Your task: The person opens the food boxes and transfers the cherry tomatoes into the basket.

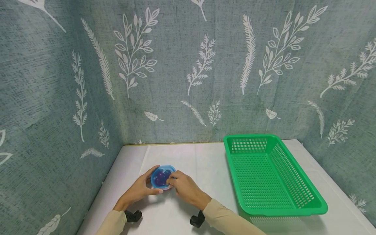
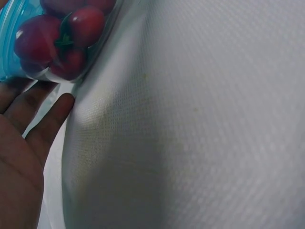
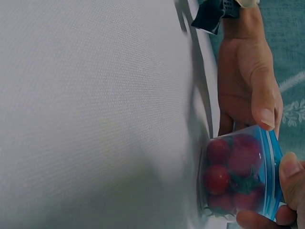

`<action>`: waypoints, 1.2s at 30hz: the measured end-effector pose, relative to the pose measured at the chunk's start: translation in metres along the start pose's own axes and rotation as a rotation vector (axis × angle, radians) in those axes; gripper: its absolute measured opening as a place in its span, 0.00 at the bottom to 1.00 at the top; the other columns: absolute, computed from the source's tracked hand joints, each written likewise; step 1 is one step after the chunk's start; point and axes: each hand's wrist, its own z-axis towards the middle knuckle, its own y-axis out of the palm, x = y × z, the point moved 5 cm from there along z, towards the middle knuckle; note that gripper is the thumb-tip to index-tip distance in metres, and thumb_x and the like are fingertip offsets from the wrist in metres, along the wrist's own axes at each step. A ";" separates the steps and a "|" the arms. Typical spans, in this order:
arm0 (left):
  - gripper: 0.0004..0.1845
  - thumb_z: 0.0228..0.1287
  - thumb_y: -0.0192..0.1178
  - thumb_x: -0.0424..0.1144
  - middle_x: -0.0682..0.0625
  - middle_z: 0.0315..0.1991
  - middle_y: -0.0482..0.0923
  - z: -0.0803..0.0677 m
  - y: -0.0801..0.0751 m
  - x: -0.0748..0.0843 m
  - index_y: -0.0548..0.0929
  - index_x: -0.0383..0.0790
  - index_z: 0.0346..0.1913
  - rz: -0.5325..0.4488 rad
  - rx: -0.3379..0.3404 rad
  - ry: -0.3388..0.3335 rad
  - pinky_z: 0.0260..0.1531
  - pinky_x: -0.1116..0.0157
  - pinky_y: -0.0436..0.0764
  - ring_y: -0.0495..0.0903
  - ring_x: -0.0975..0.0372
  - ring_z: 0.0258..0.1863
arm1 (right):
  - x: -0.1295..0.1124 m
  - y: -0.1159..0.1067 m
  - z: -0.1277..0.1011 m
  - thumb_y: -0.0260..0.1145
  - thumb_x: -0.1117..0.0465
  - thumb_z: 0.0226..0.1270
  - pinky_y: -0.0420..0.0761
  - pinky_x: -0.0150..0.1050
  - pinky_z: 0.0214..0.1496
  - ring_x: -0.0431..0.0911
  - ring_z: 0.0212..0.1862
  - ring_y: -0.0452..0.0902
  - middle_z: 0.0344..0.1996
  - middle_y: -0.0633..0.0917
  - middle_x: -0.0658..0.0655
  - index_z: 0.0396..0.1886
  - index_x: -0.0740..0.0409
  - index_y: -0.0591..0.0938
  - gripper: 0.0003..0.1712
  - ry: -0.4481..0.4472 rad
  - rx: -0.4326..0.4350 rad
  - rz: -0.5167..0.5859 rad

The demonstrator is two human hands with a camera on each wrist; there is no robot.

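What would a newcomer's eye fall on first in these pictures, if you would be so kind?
Most likely the bright green basket, standing empty on the right of the white table. Next comes the small clear tub with a blue lid at the left, full of red cherry tomatoes, which the left hand and the right hand hold between them.

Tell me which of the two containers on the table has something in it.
The small clear container with the blue lid, gripped between left hand and right hand; it holds red fruits. The green basket to the right is empty.
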 end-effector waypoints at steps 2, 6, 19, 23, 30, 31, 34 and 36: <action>0.58 0.55 0.80 0.46 0.39 0.77 0.62 0.001 0.000 0.001 0.53 0.47 0.83 0.013 0.005 0.002 0.67 0.44 0.71 0.67 0.42 0.72 | 0.001 0.000 0.000 0.70 0.72 0.68 0.78 0.25 0.56 0.41 0.49 0.81 0.42 0.86 0.50 0.44 0.55 0.91 0.11 0.000 0.008 0.014; 0.59 0.54 0.81 0.48 0.39 0.76 0.64 0.002 0.000 0.002 0.54 0.47 0.83 0.047 0.007 0.010 0.68 0.43 0.68 0.67 0.43 0.72 | 0.001 -0.012 0.006 0.71 0.71 0.69 0.79 0.24 0.54 0.41 0.48 0.82 0.42 0.86 0.51 0.46 0.57 0.91 0.10 0.026 0.048 0.072; 0.59 0.55 0.80 0.45 0.36 0.74 0.64 0.003 -0.001 0.002 0.53 0.47 0.83 0.010 -0.027 0.020 0.61 0.52 0.78 0.69 0.42 0.70 | -0.002 -0.014 0.001 0.71 0.63 0.70 0.77 0.22 0.53 0.40 0.48 0.81 0.44 0.84 0.51 0.48 0.55 0.91 0.09 -0.013 -0.096 0.075; 0.59 0.54 0.81 0.43 0.35 0.74 0.63 0.004 0.000 0.003 0.53 0.45 0.83 0.002 -0.034 0.034 0.61 0.52 0.78 0.69 0.40 0.70 | 0.000 -0.013 -0.001 0.71 0.63 0.70 0.77 0.22 0.54 0.40 0.48 0.81 0.44 0.84 0.50 0.47 0.55 0.90 0.09 0.001 -0.083 0.125; 0.58 0.55 0.80 0.43 0.35 0.74 0.62 0.004 0.000 0.001 0.52 0.46 0.83 -0.015 -0.058 0.036 0.61 0.54 0.78 0.68 0.41 0.71 | 0.005 -0.014 -0.007 0.74 0.60 0.68 0.75 0.17 0.44 0.35 0.42 0.80 0.49 0.82 0.50 0.49 0.53 0.90 0.11 0.070 -0.081 0.264; 0.58 0.55 0.80 0.43 0.35 0.75 0.62 0.004 0.000 0.000 0.52 0.46 0.83 -0.014 -0.057 0.035 0.61 0.53 0.78 0.68 0.41 0.71 | 0.005 -0.014 -0.008 0.74 0.59 0.68 0.75 0.17 0.42 0.33 0.40 0.79 0.49 0.81 0.50 0.49 0.52 0.90 0.11 0.083 -0.080 0.279; 0.58 0.55 0.80 0.43 0.35 0.75 0.62 0.004 0.000 -0.001 0.53 0.46 0.83 -0.012 -0.051 0.035 0.63 0.50 0.76 0.67 0.40 0.71 | 0.008 -0.015 -0.011 0.73 0.58 0.69 0.74 0.17 0.40 0.31 0.37 0.77 0.48 0.81 0.50 0.48 0.51 0.90 0.10 0.121 -0.064 0.306; 0.58 0.54 0.81 0.42 0.36 0.75 0.63 0.004 0.000 -0.001 0.54 0.46 0.83 -0.011 -0.044 0.036 0.64 0.49 0.75 0.67 0.41 0.71 | 0.010 -0.015 -0.012 0.73 0.57 0.69 0.74 0.17 0.39 0.30 0.35 0.76 0.45 0.82 0.50 0.47 0.52 0.90 0.09 0.147 -0.039 0.328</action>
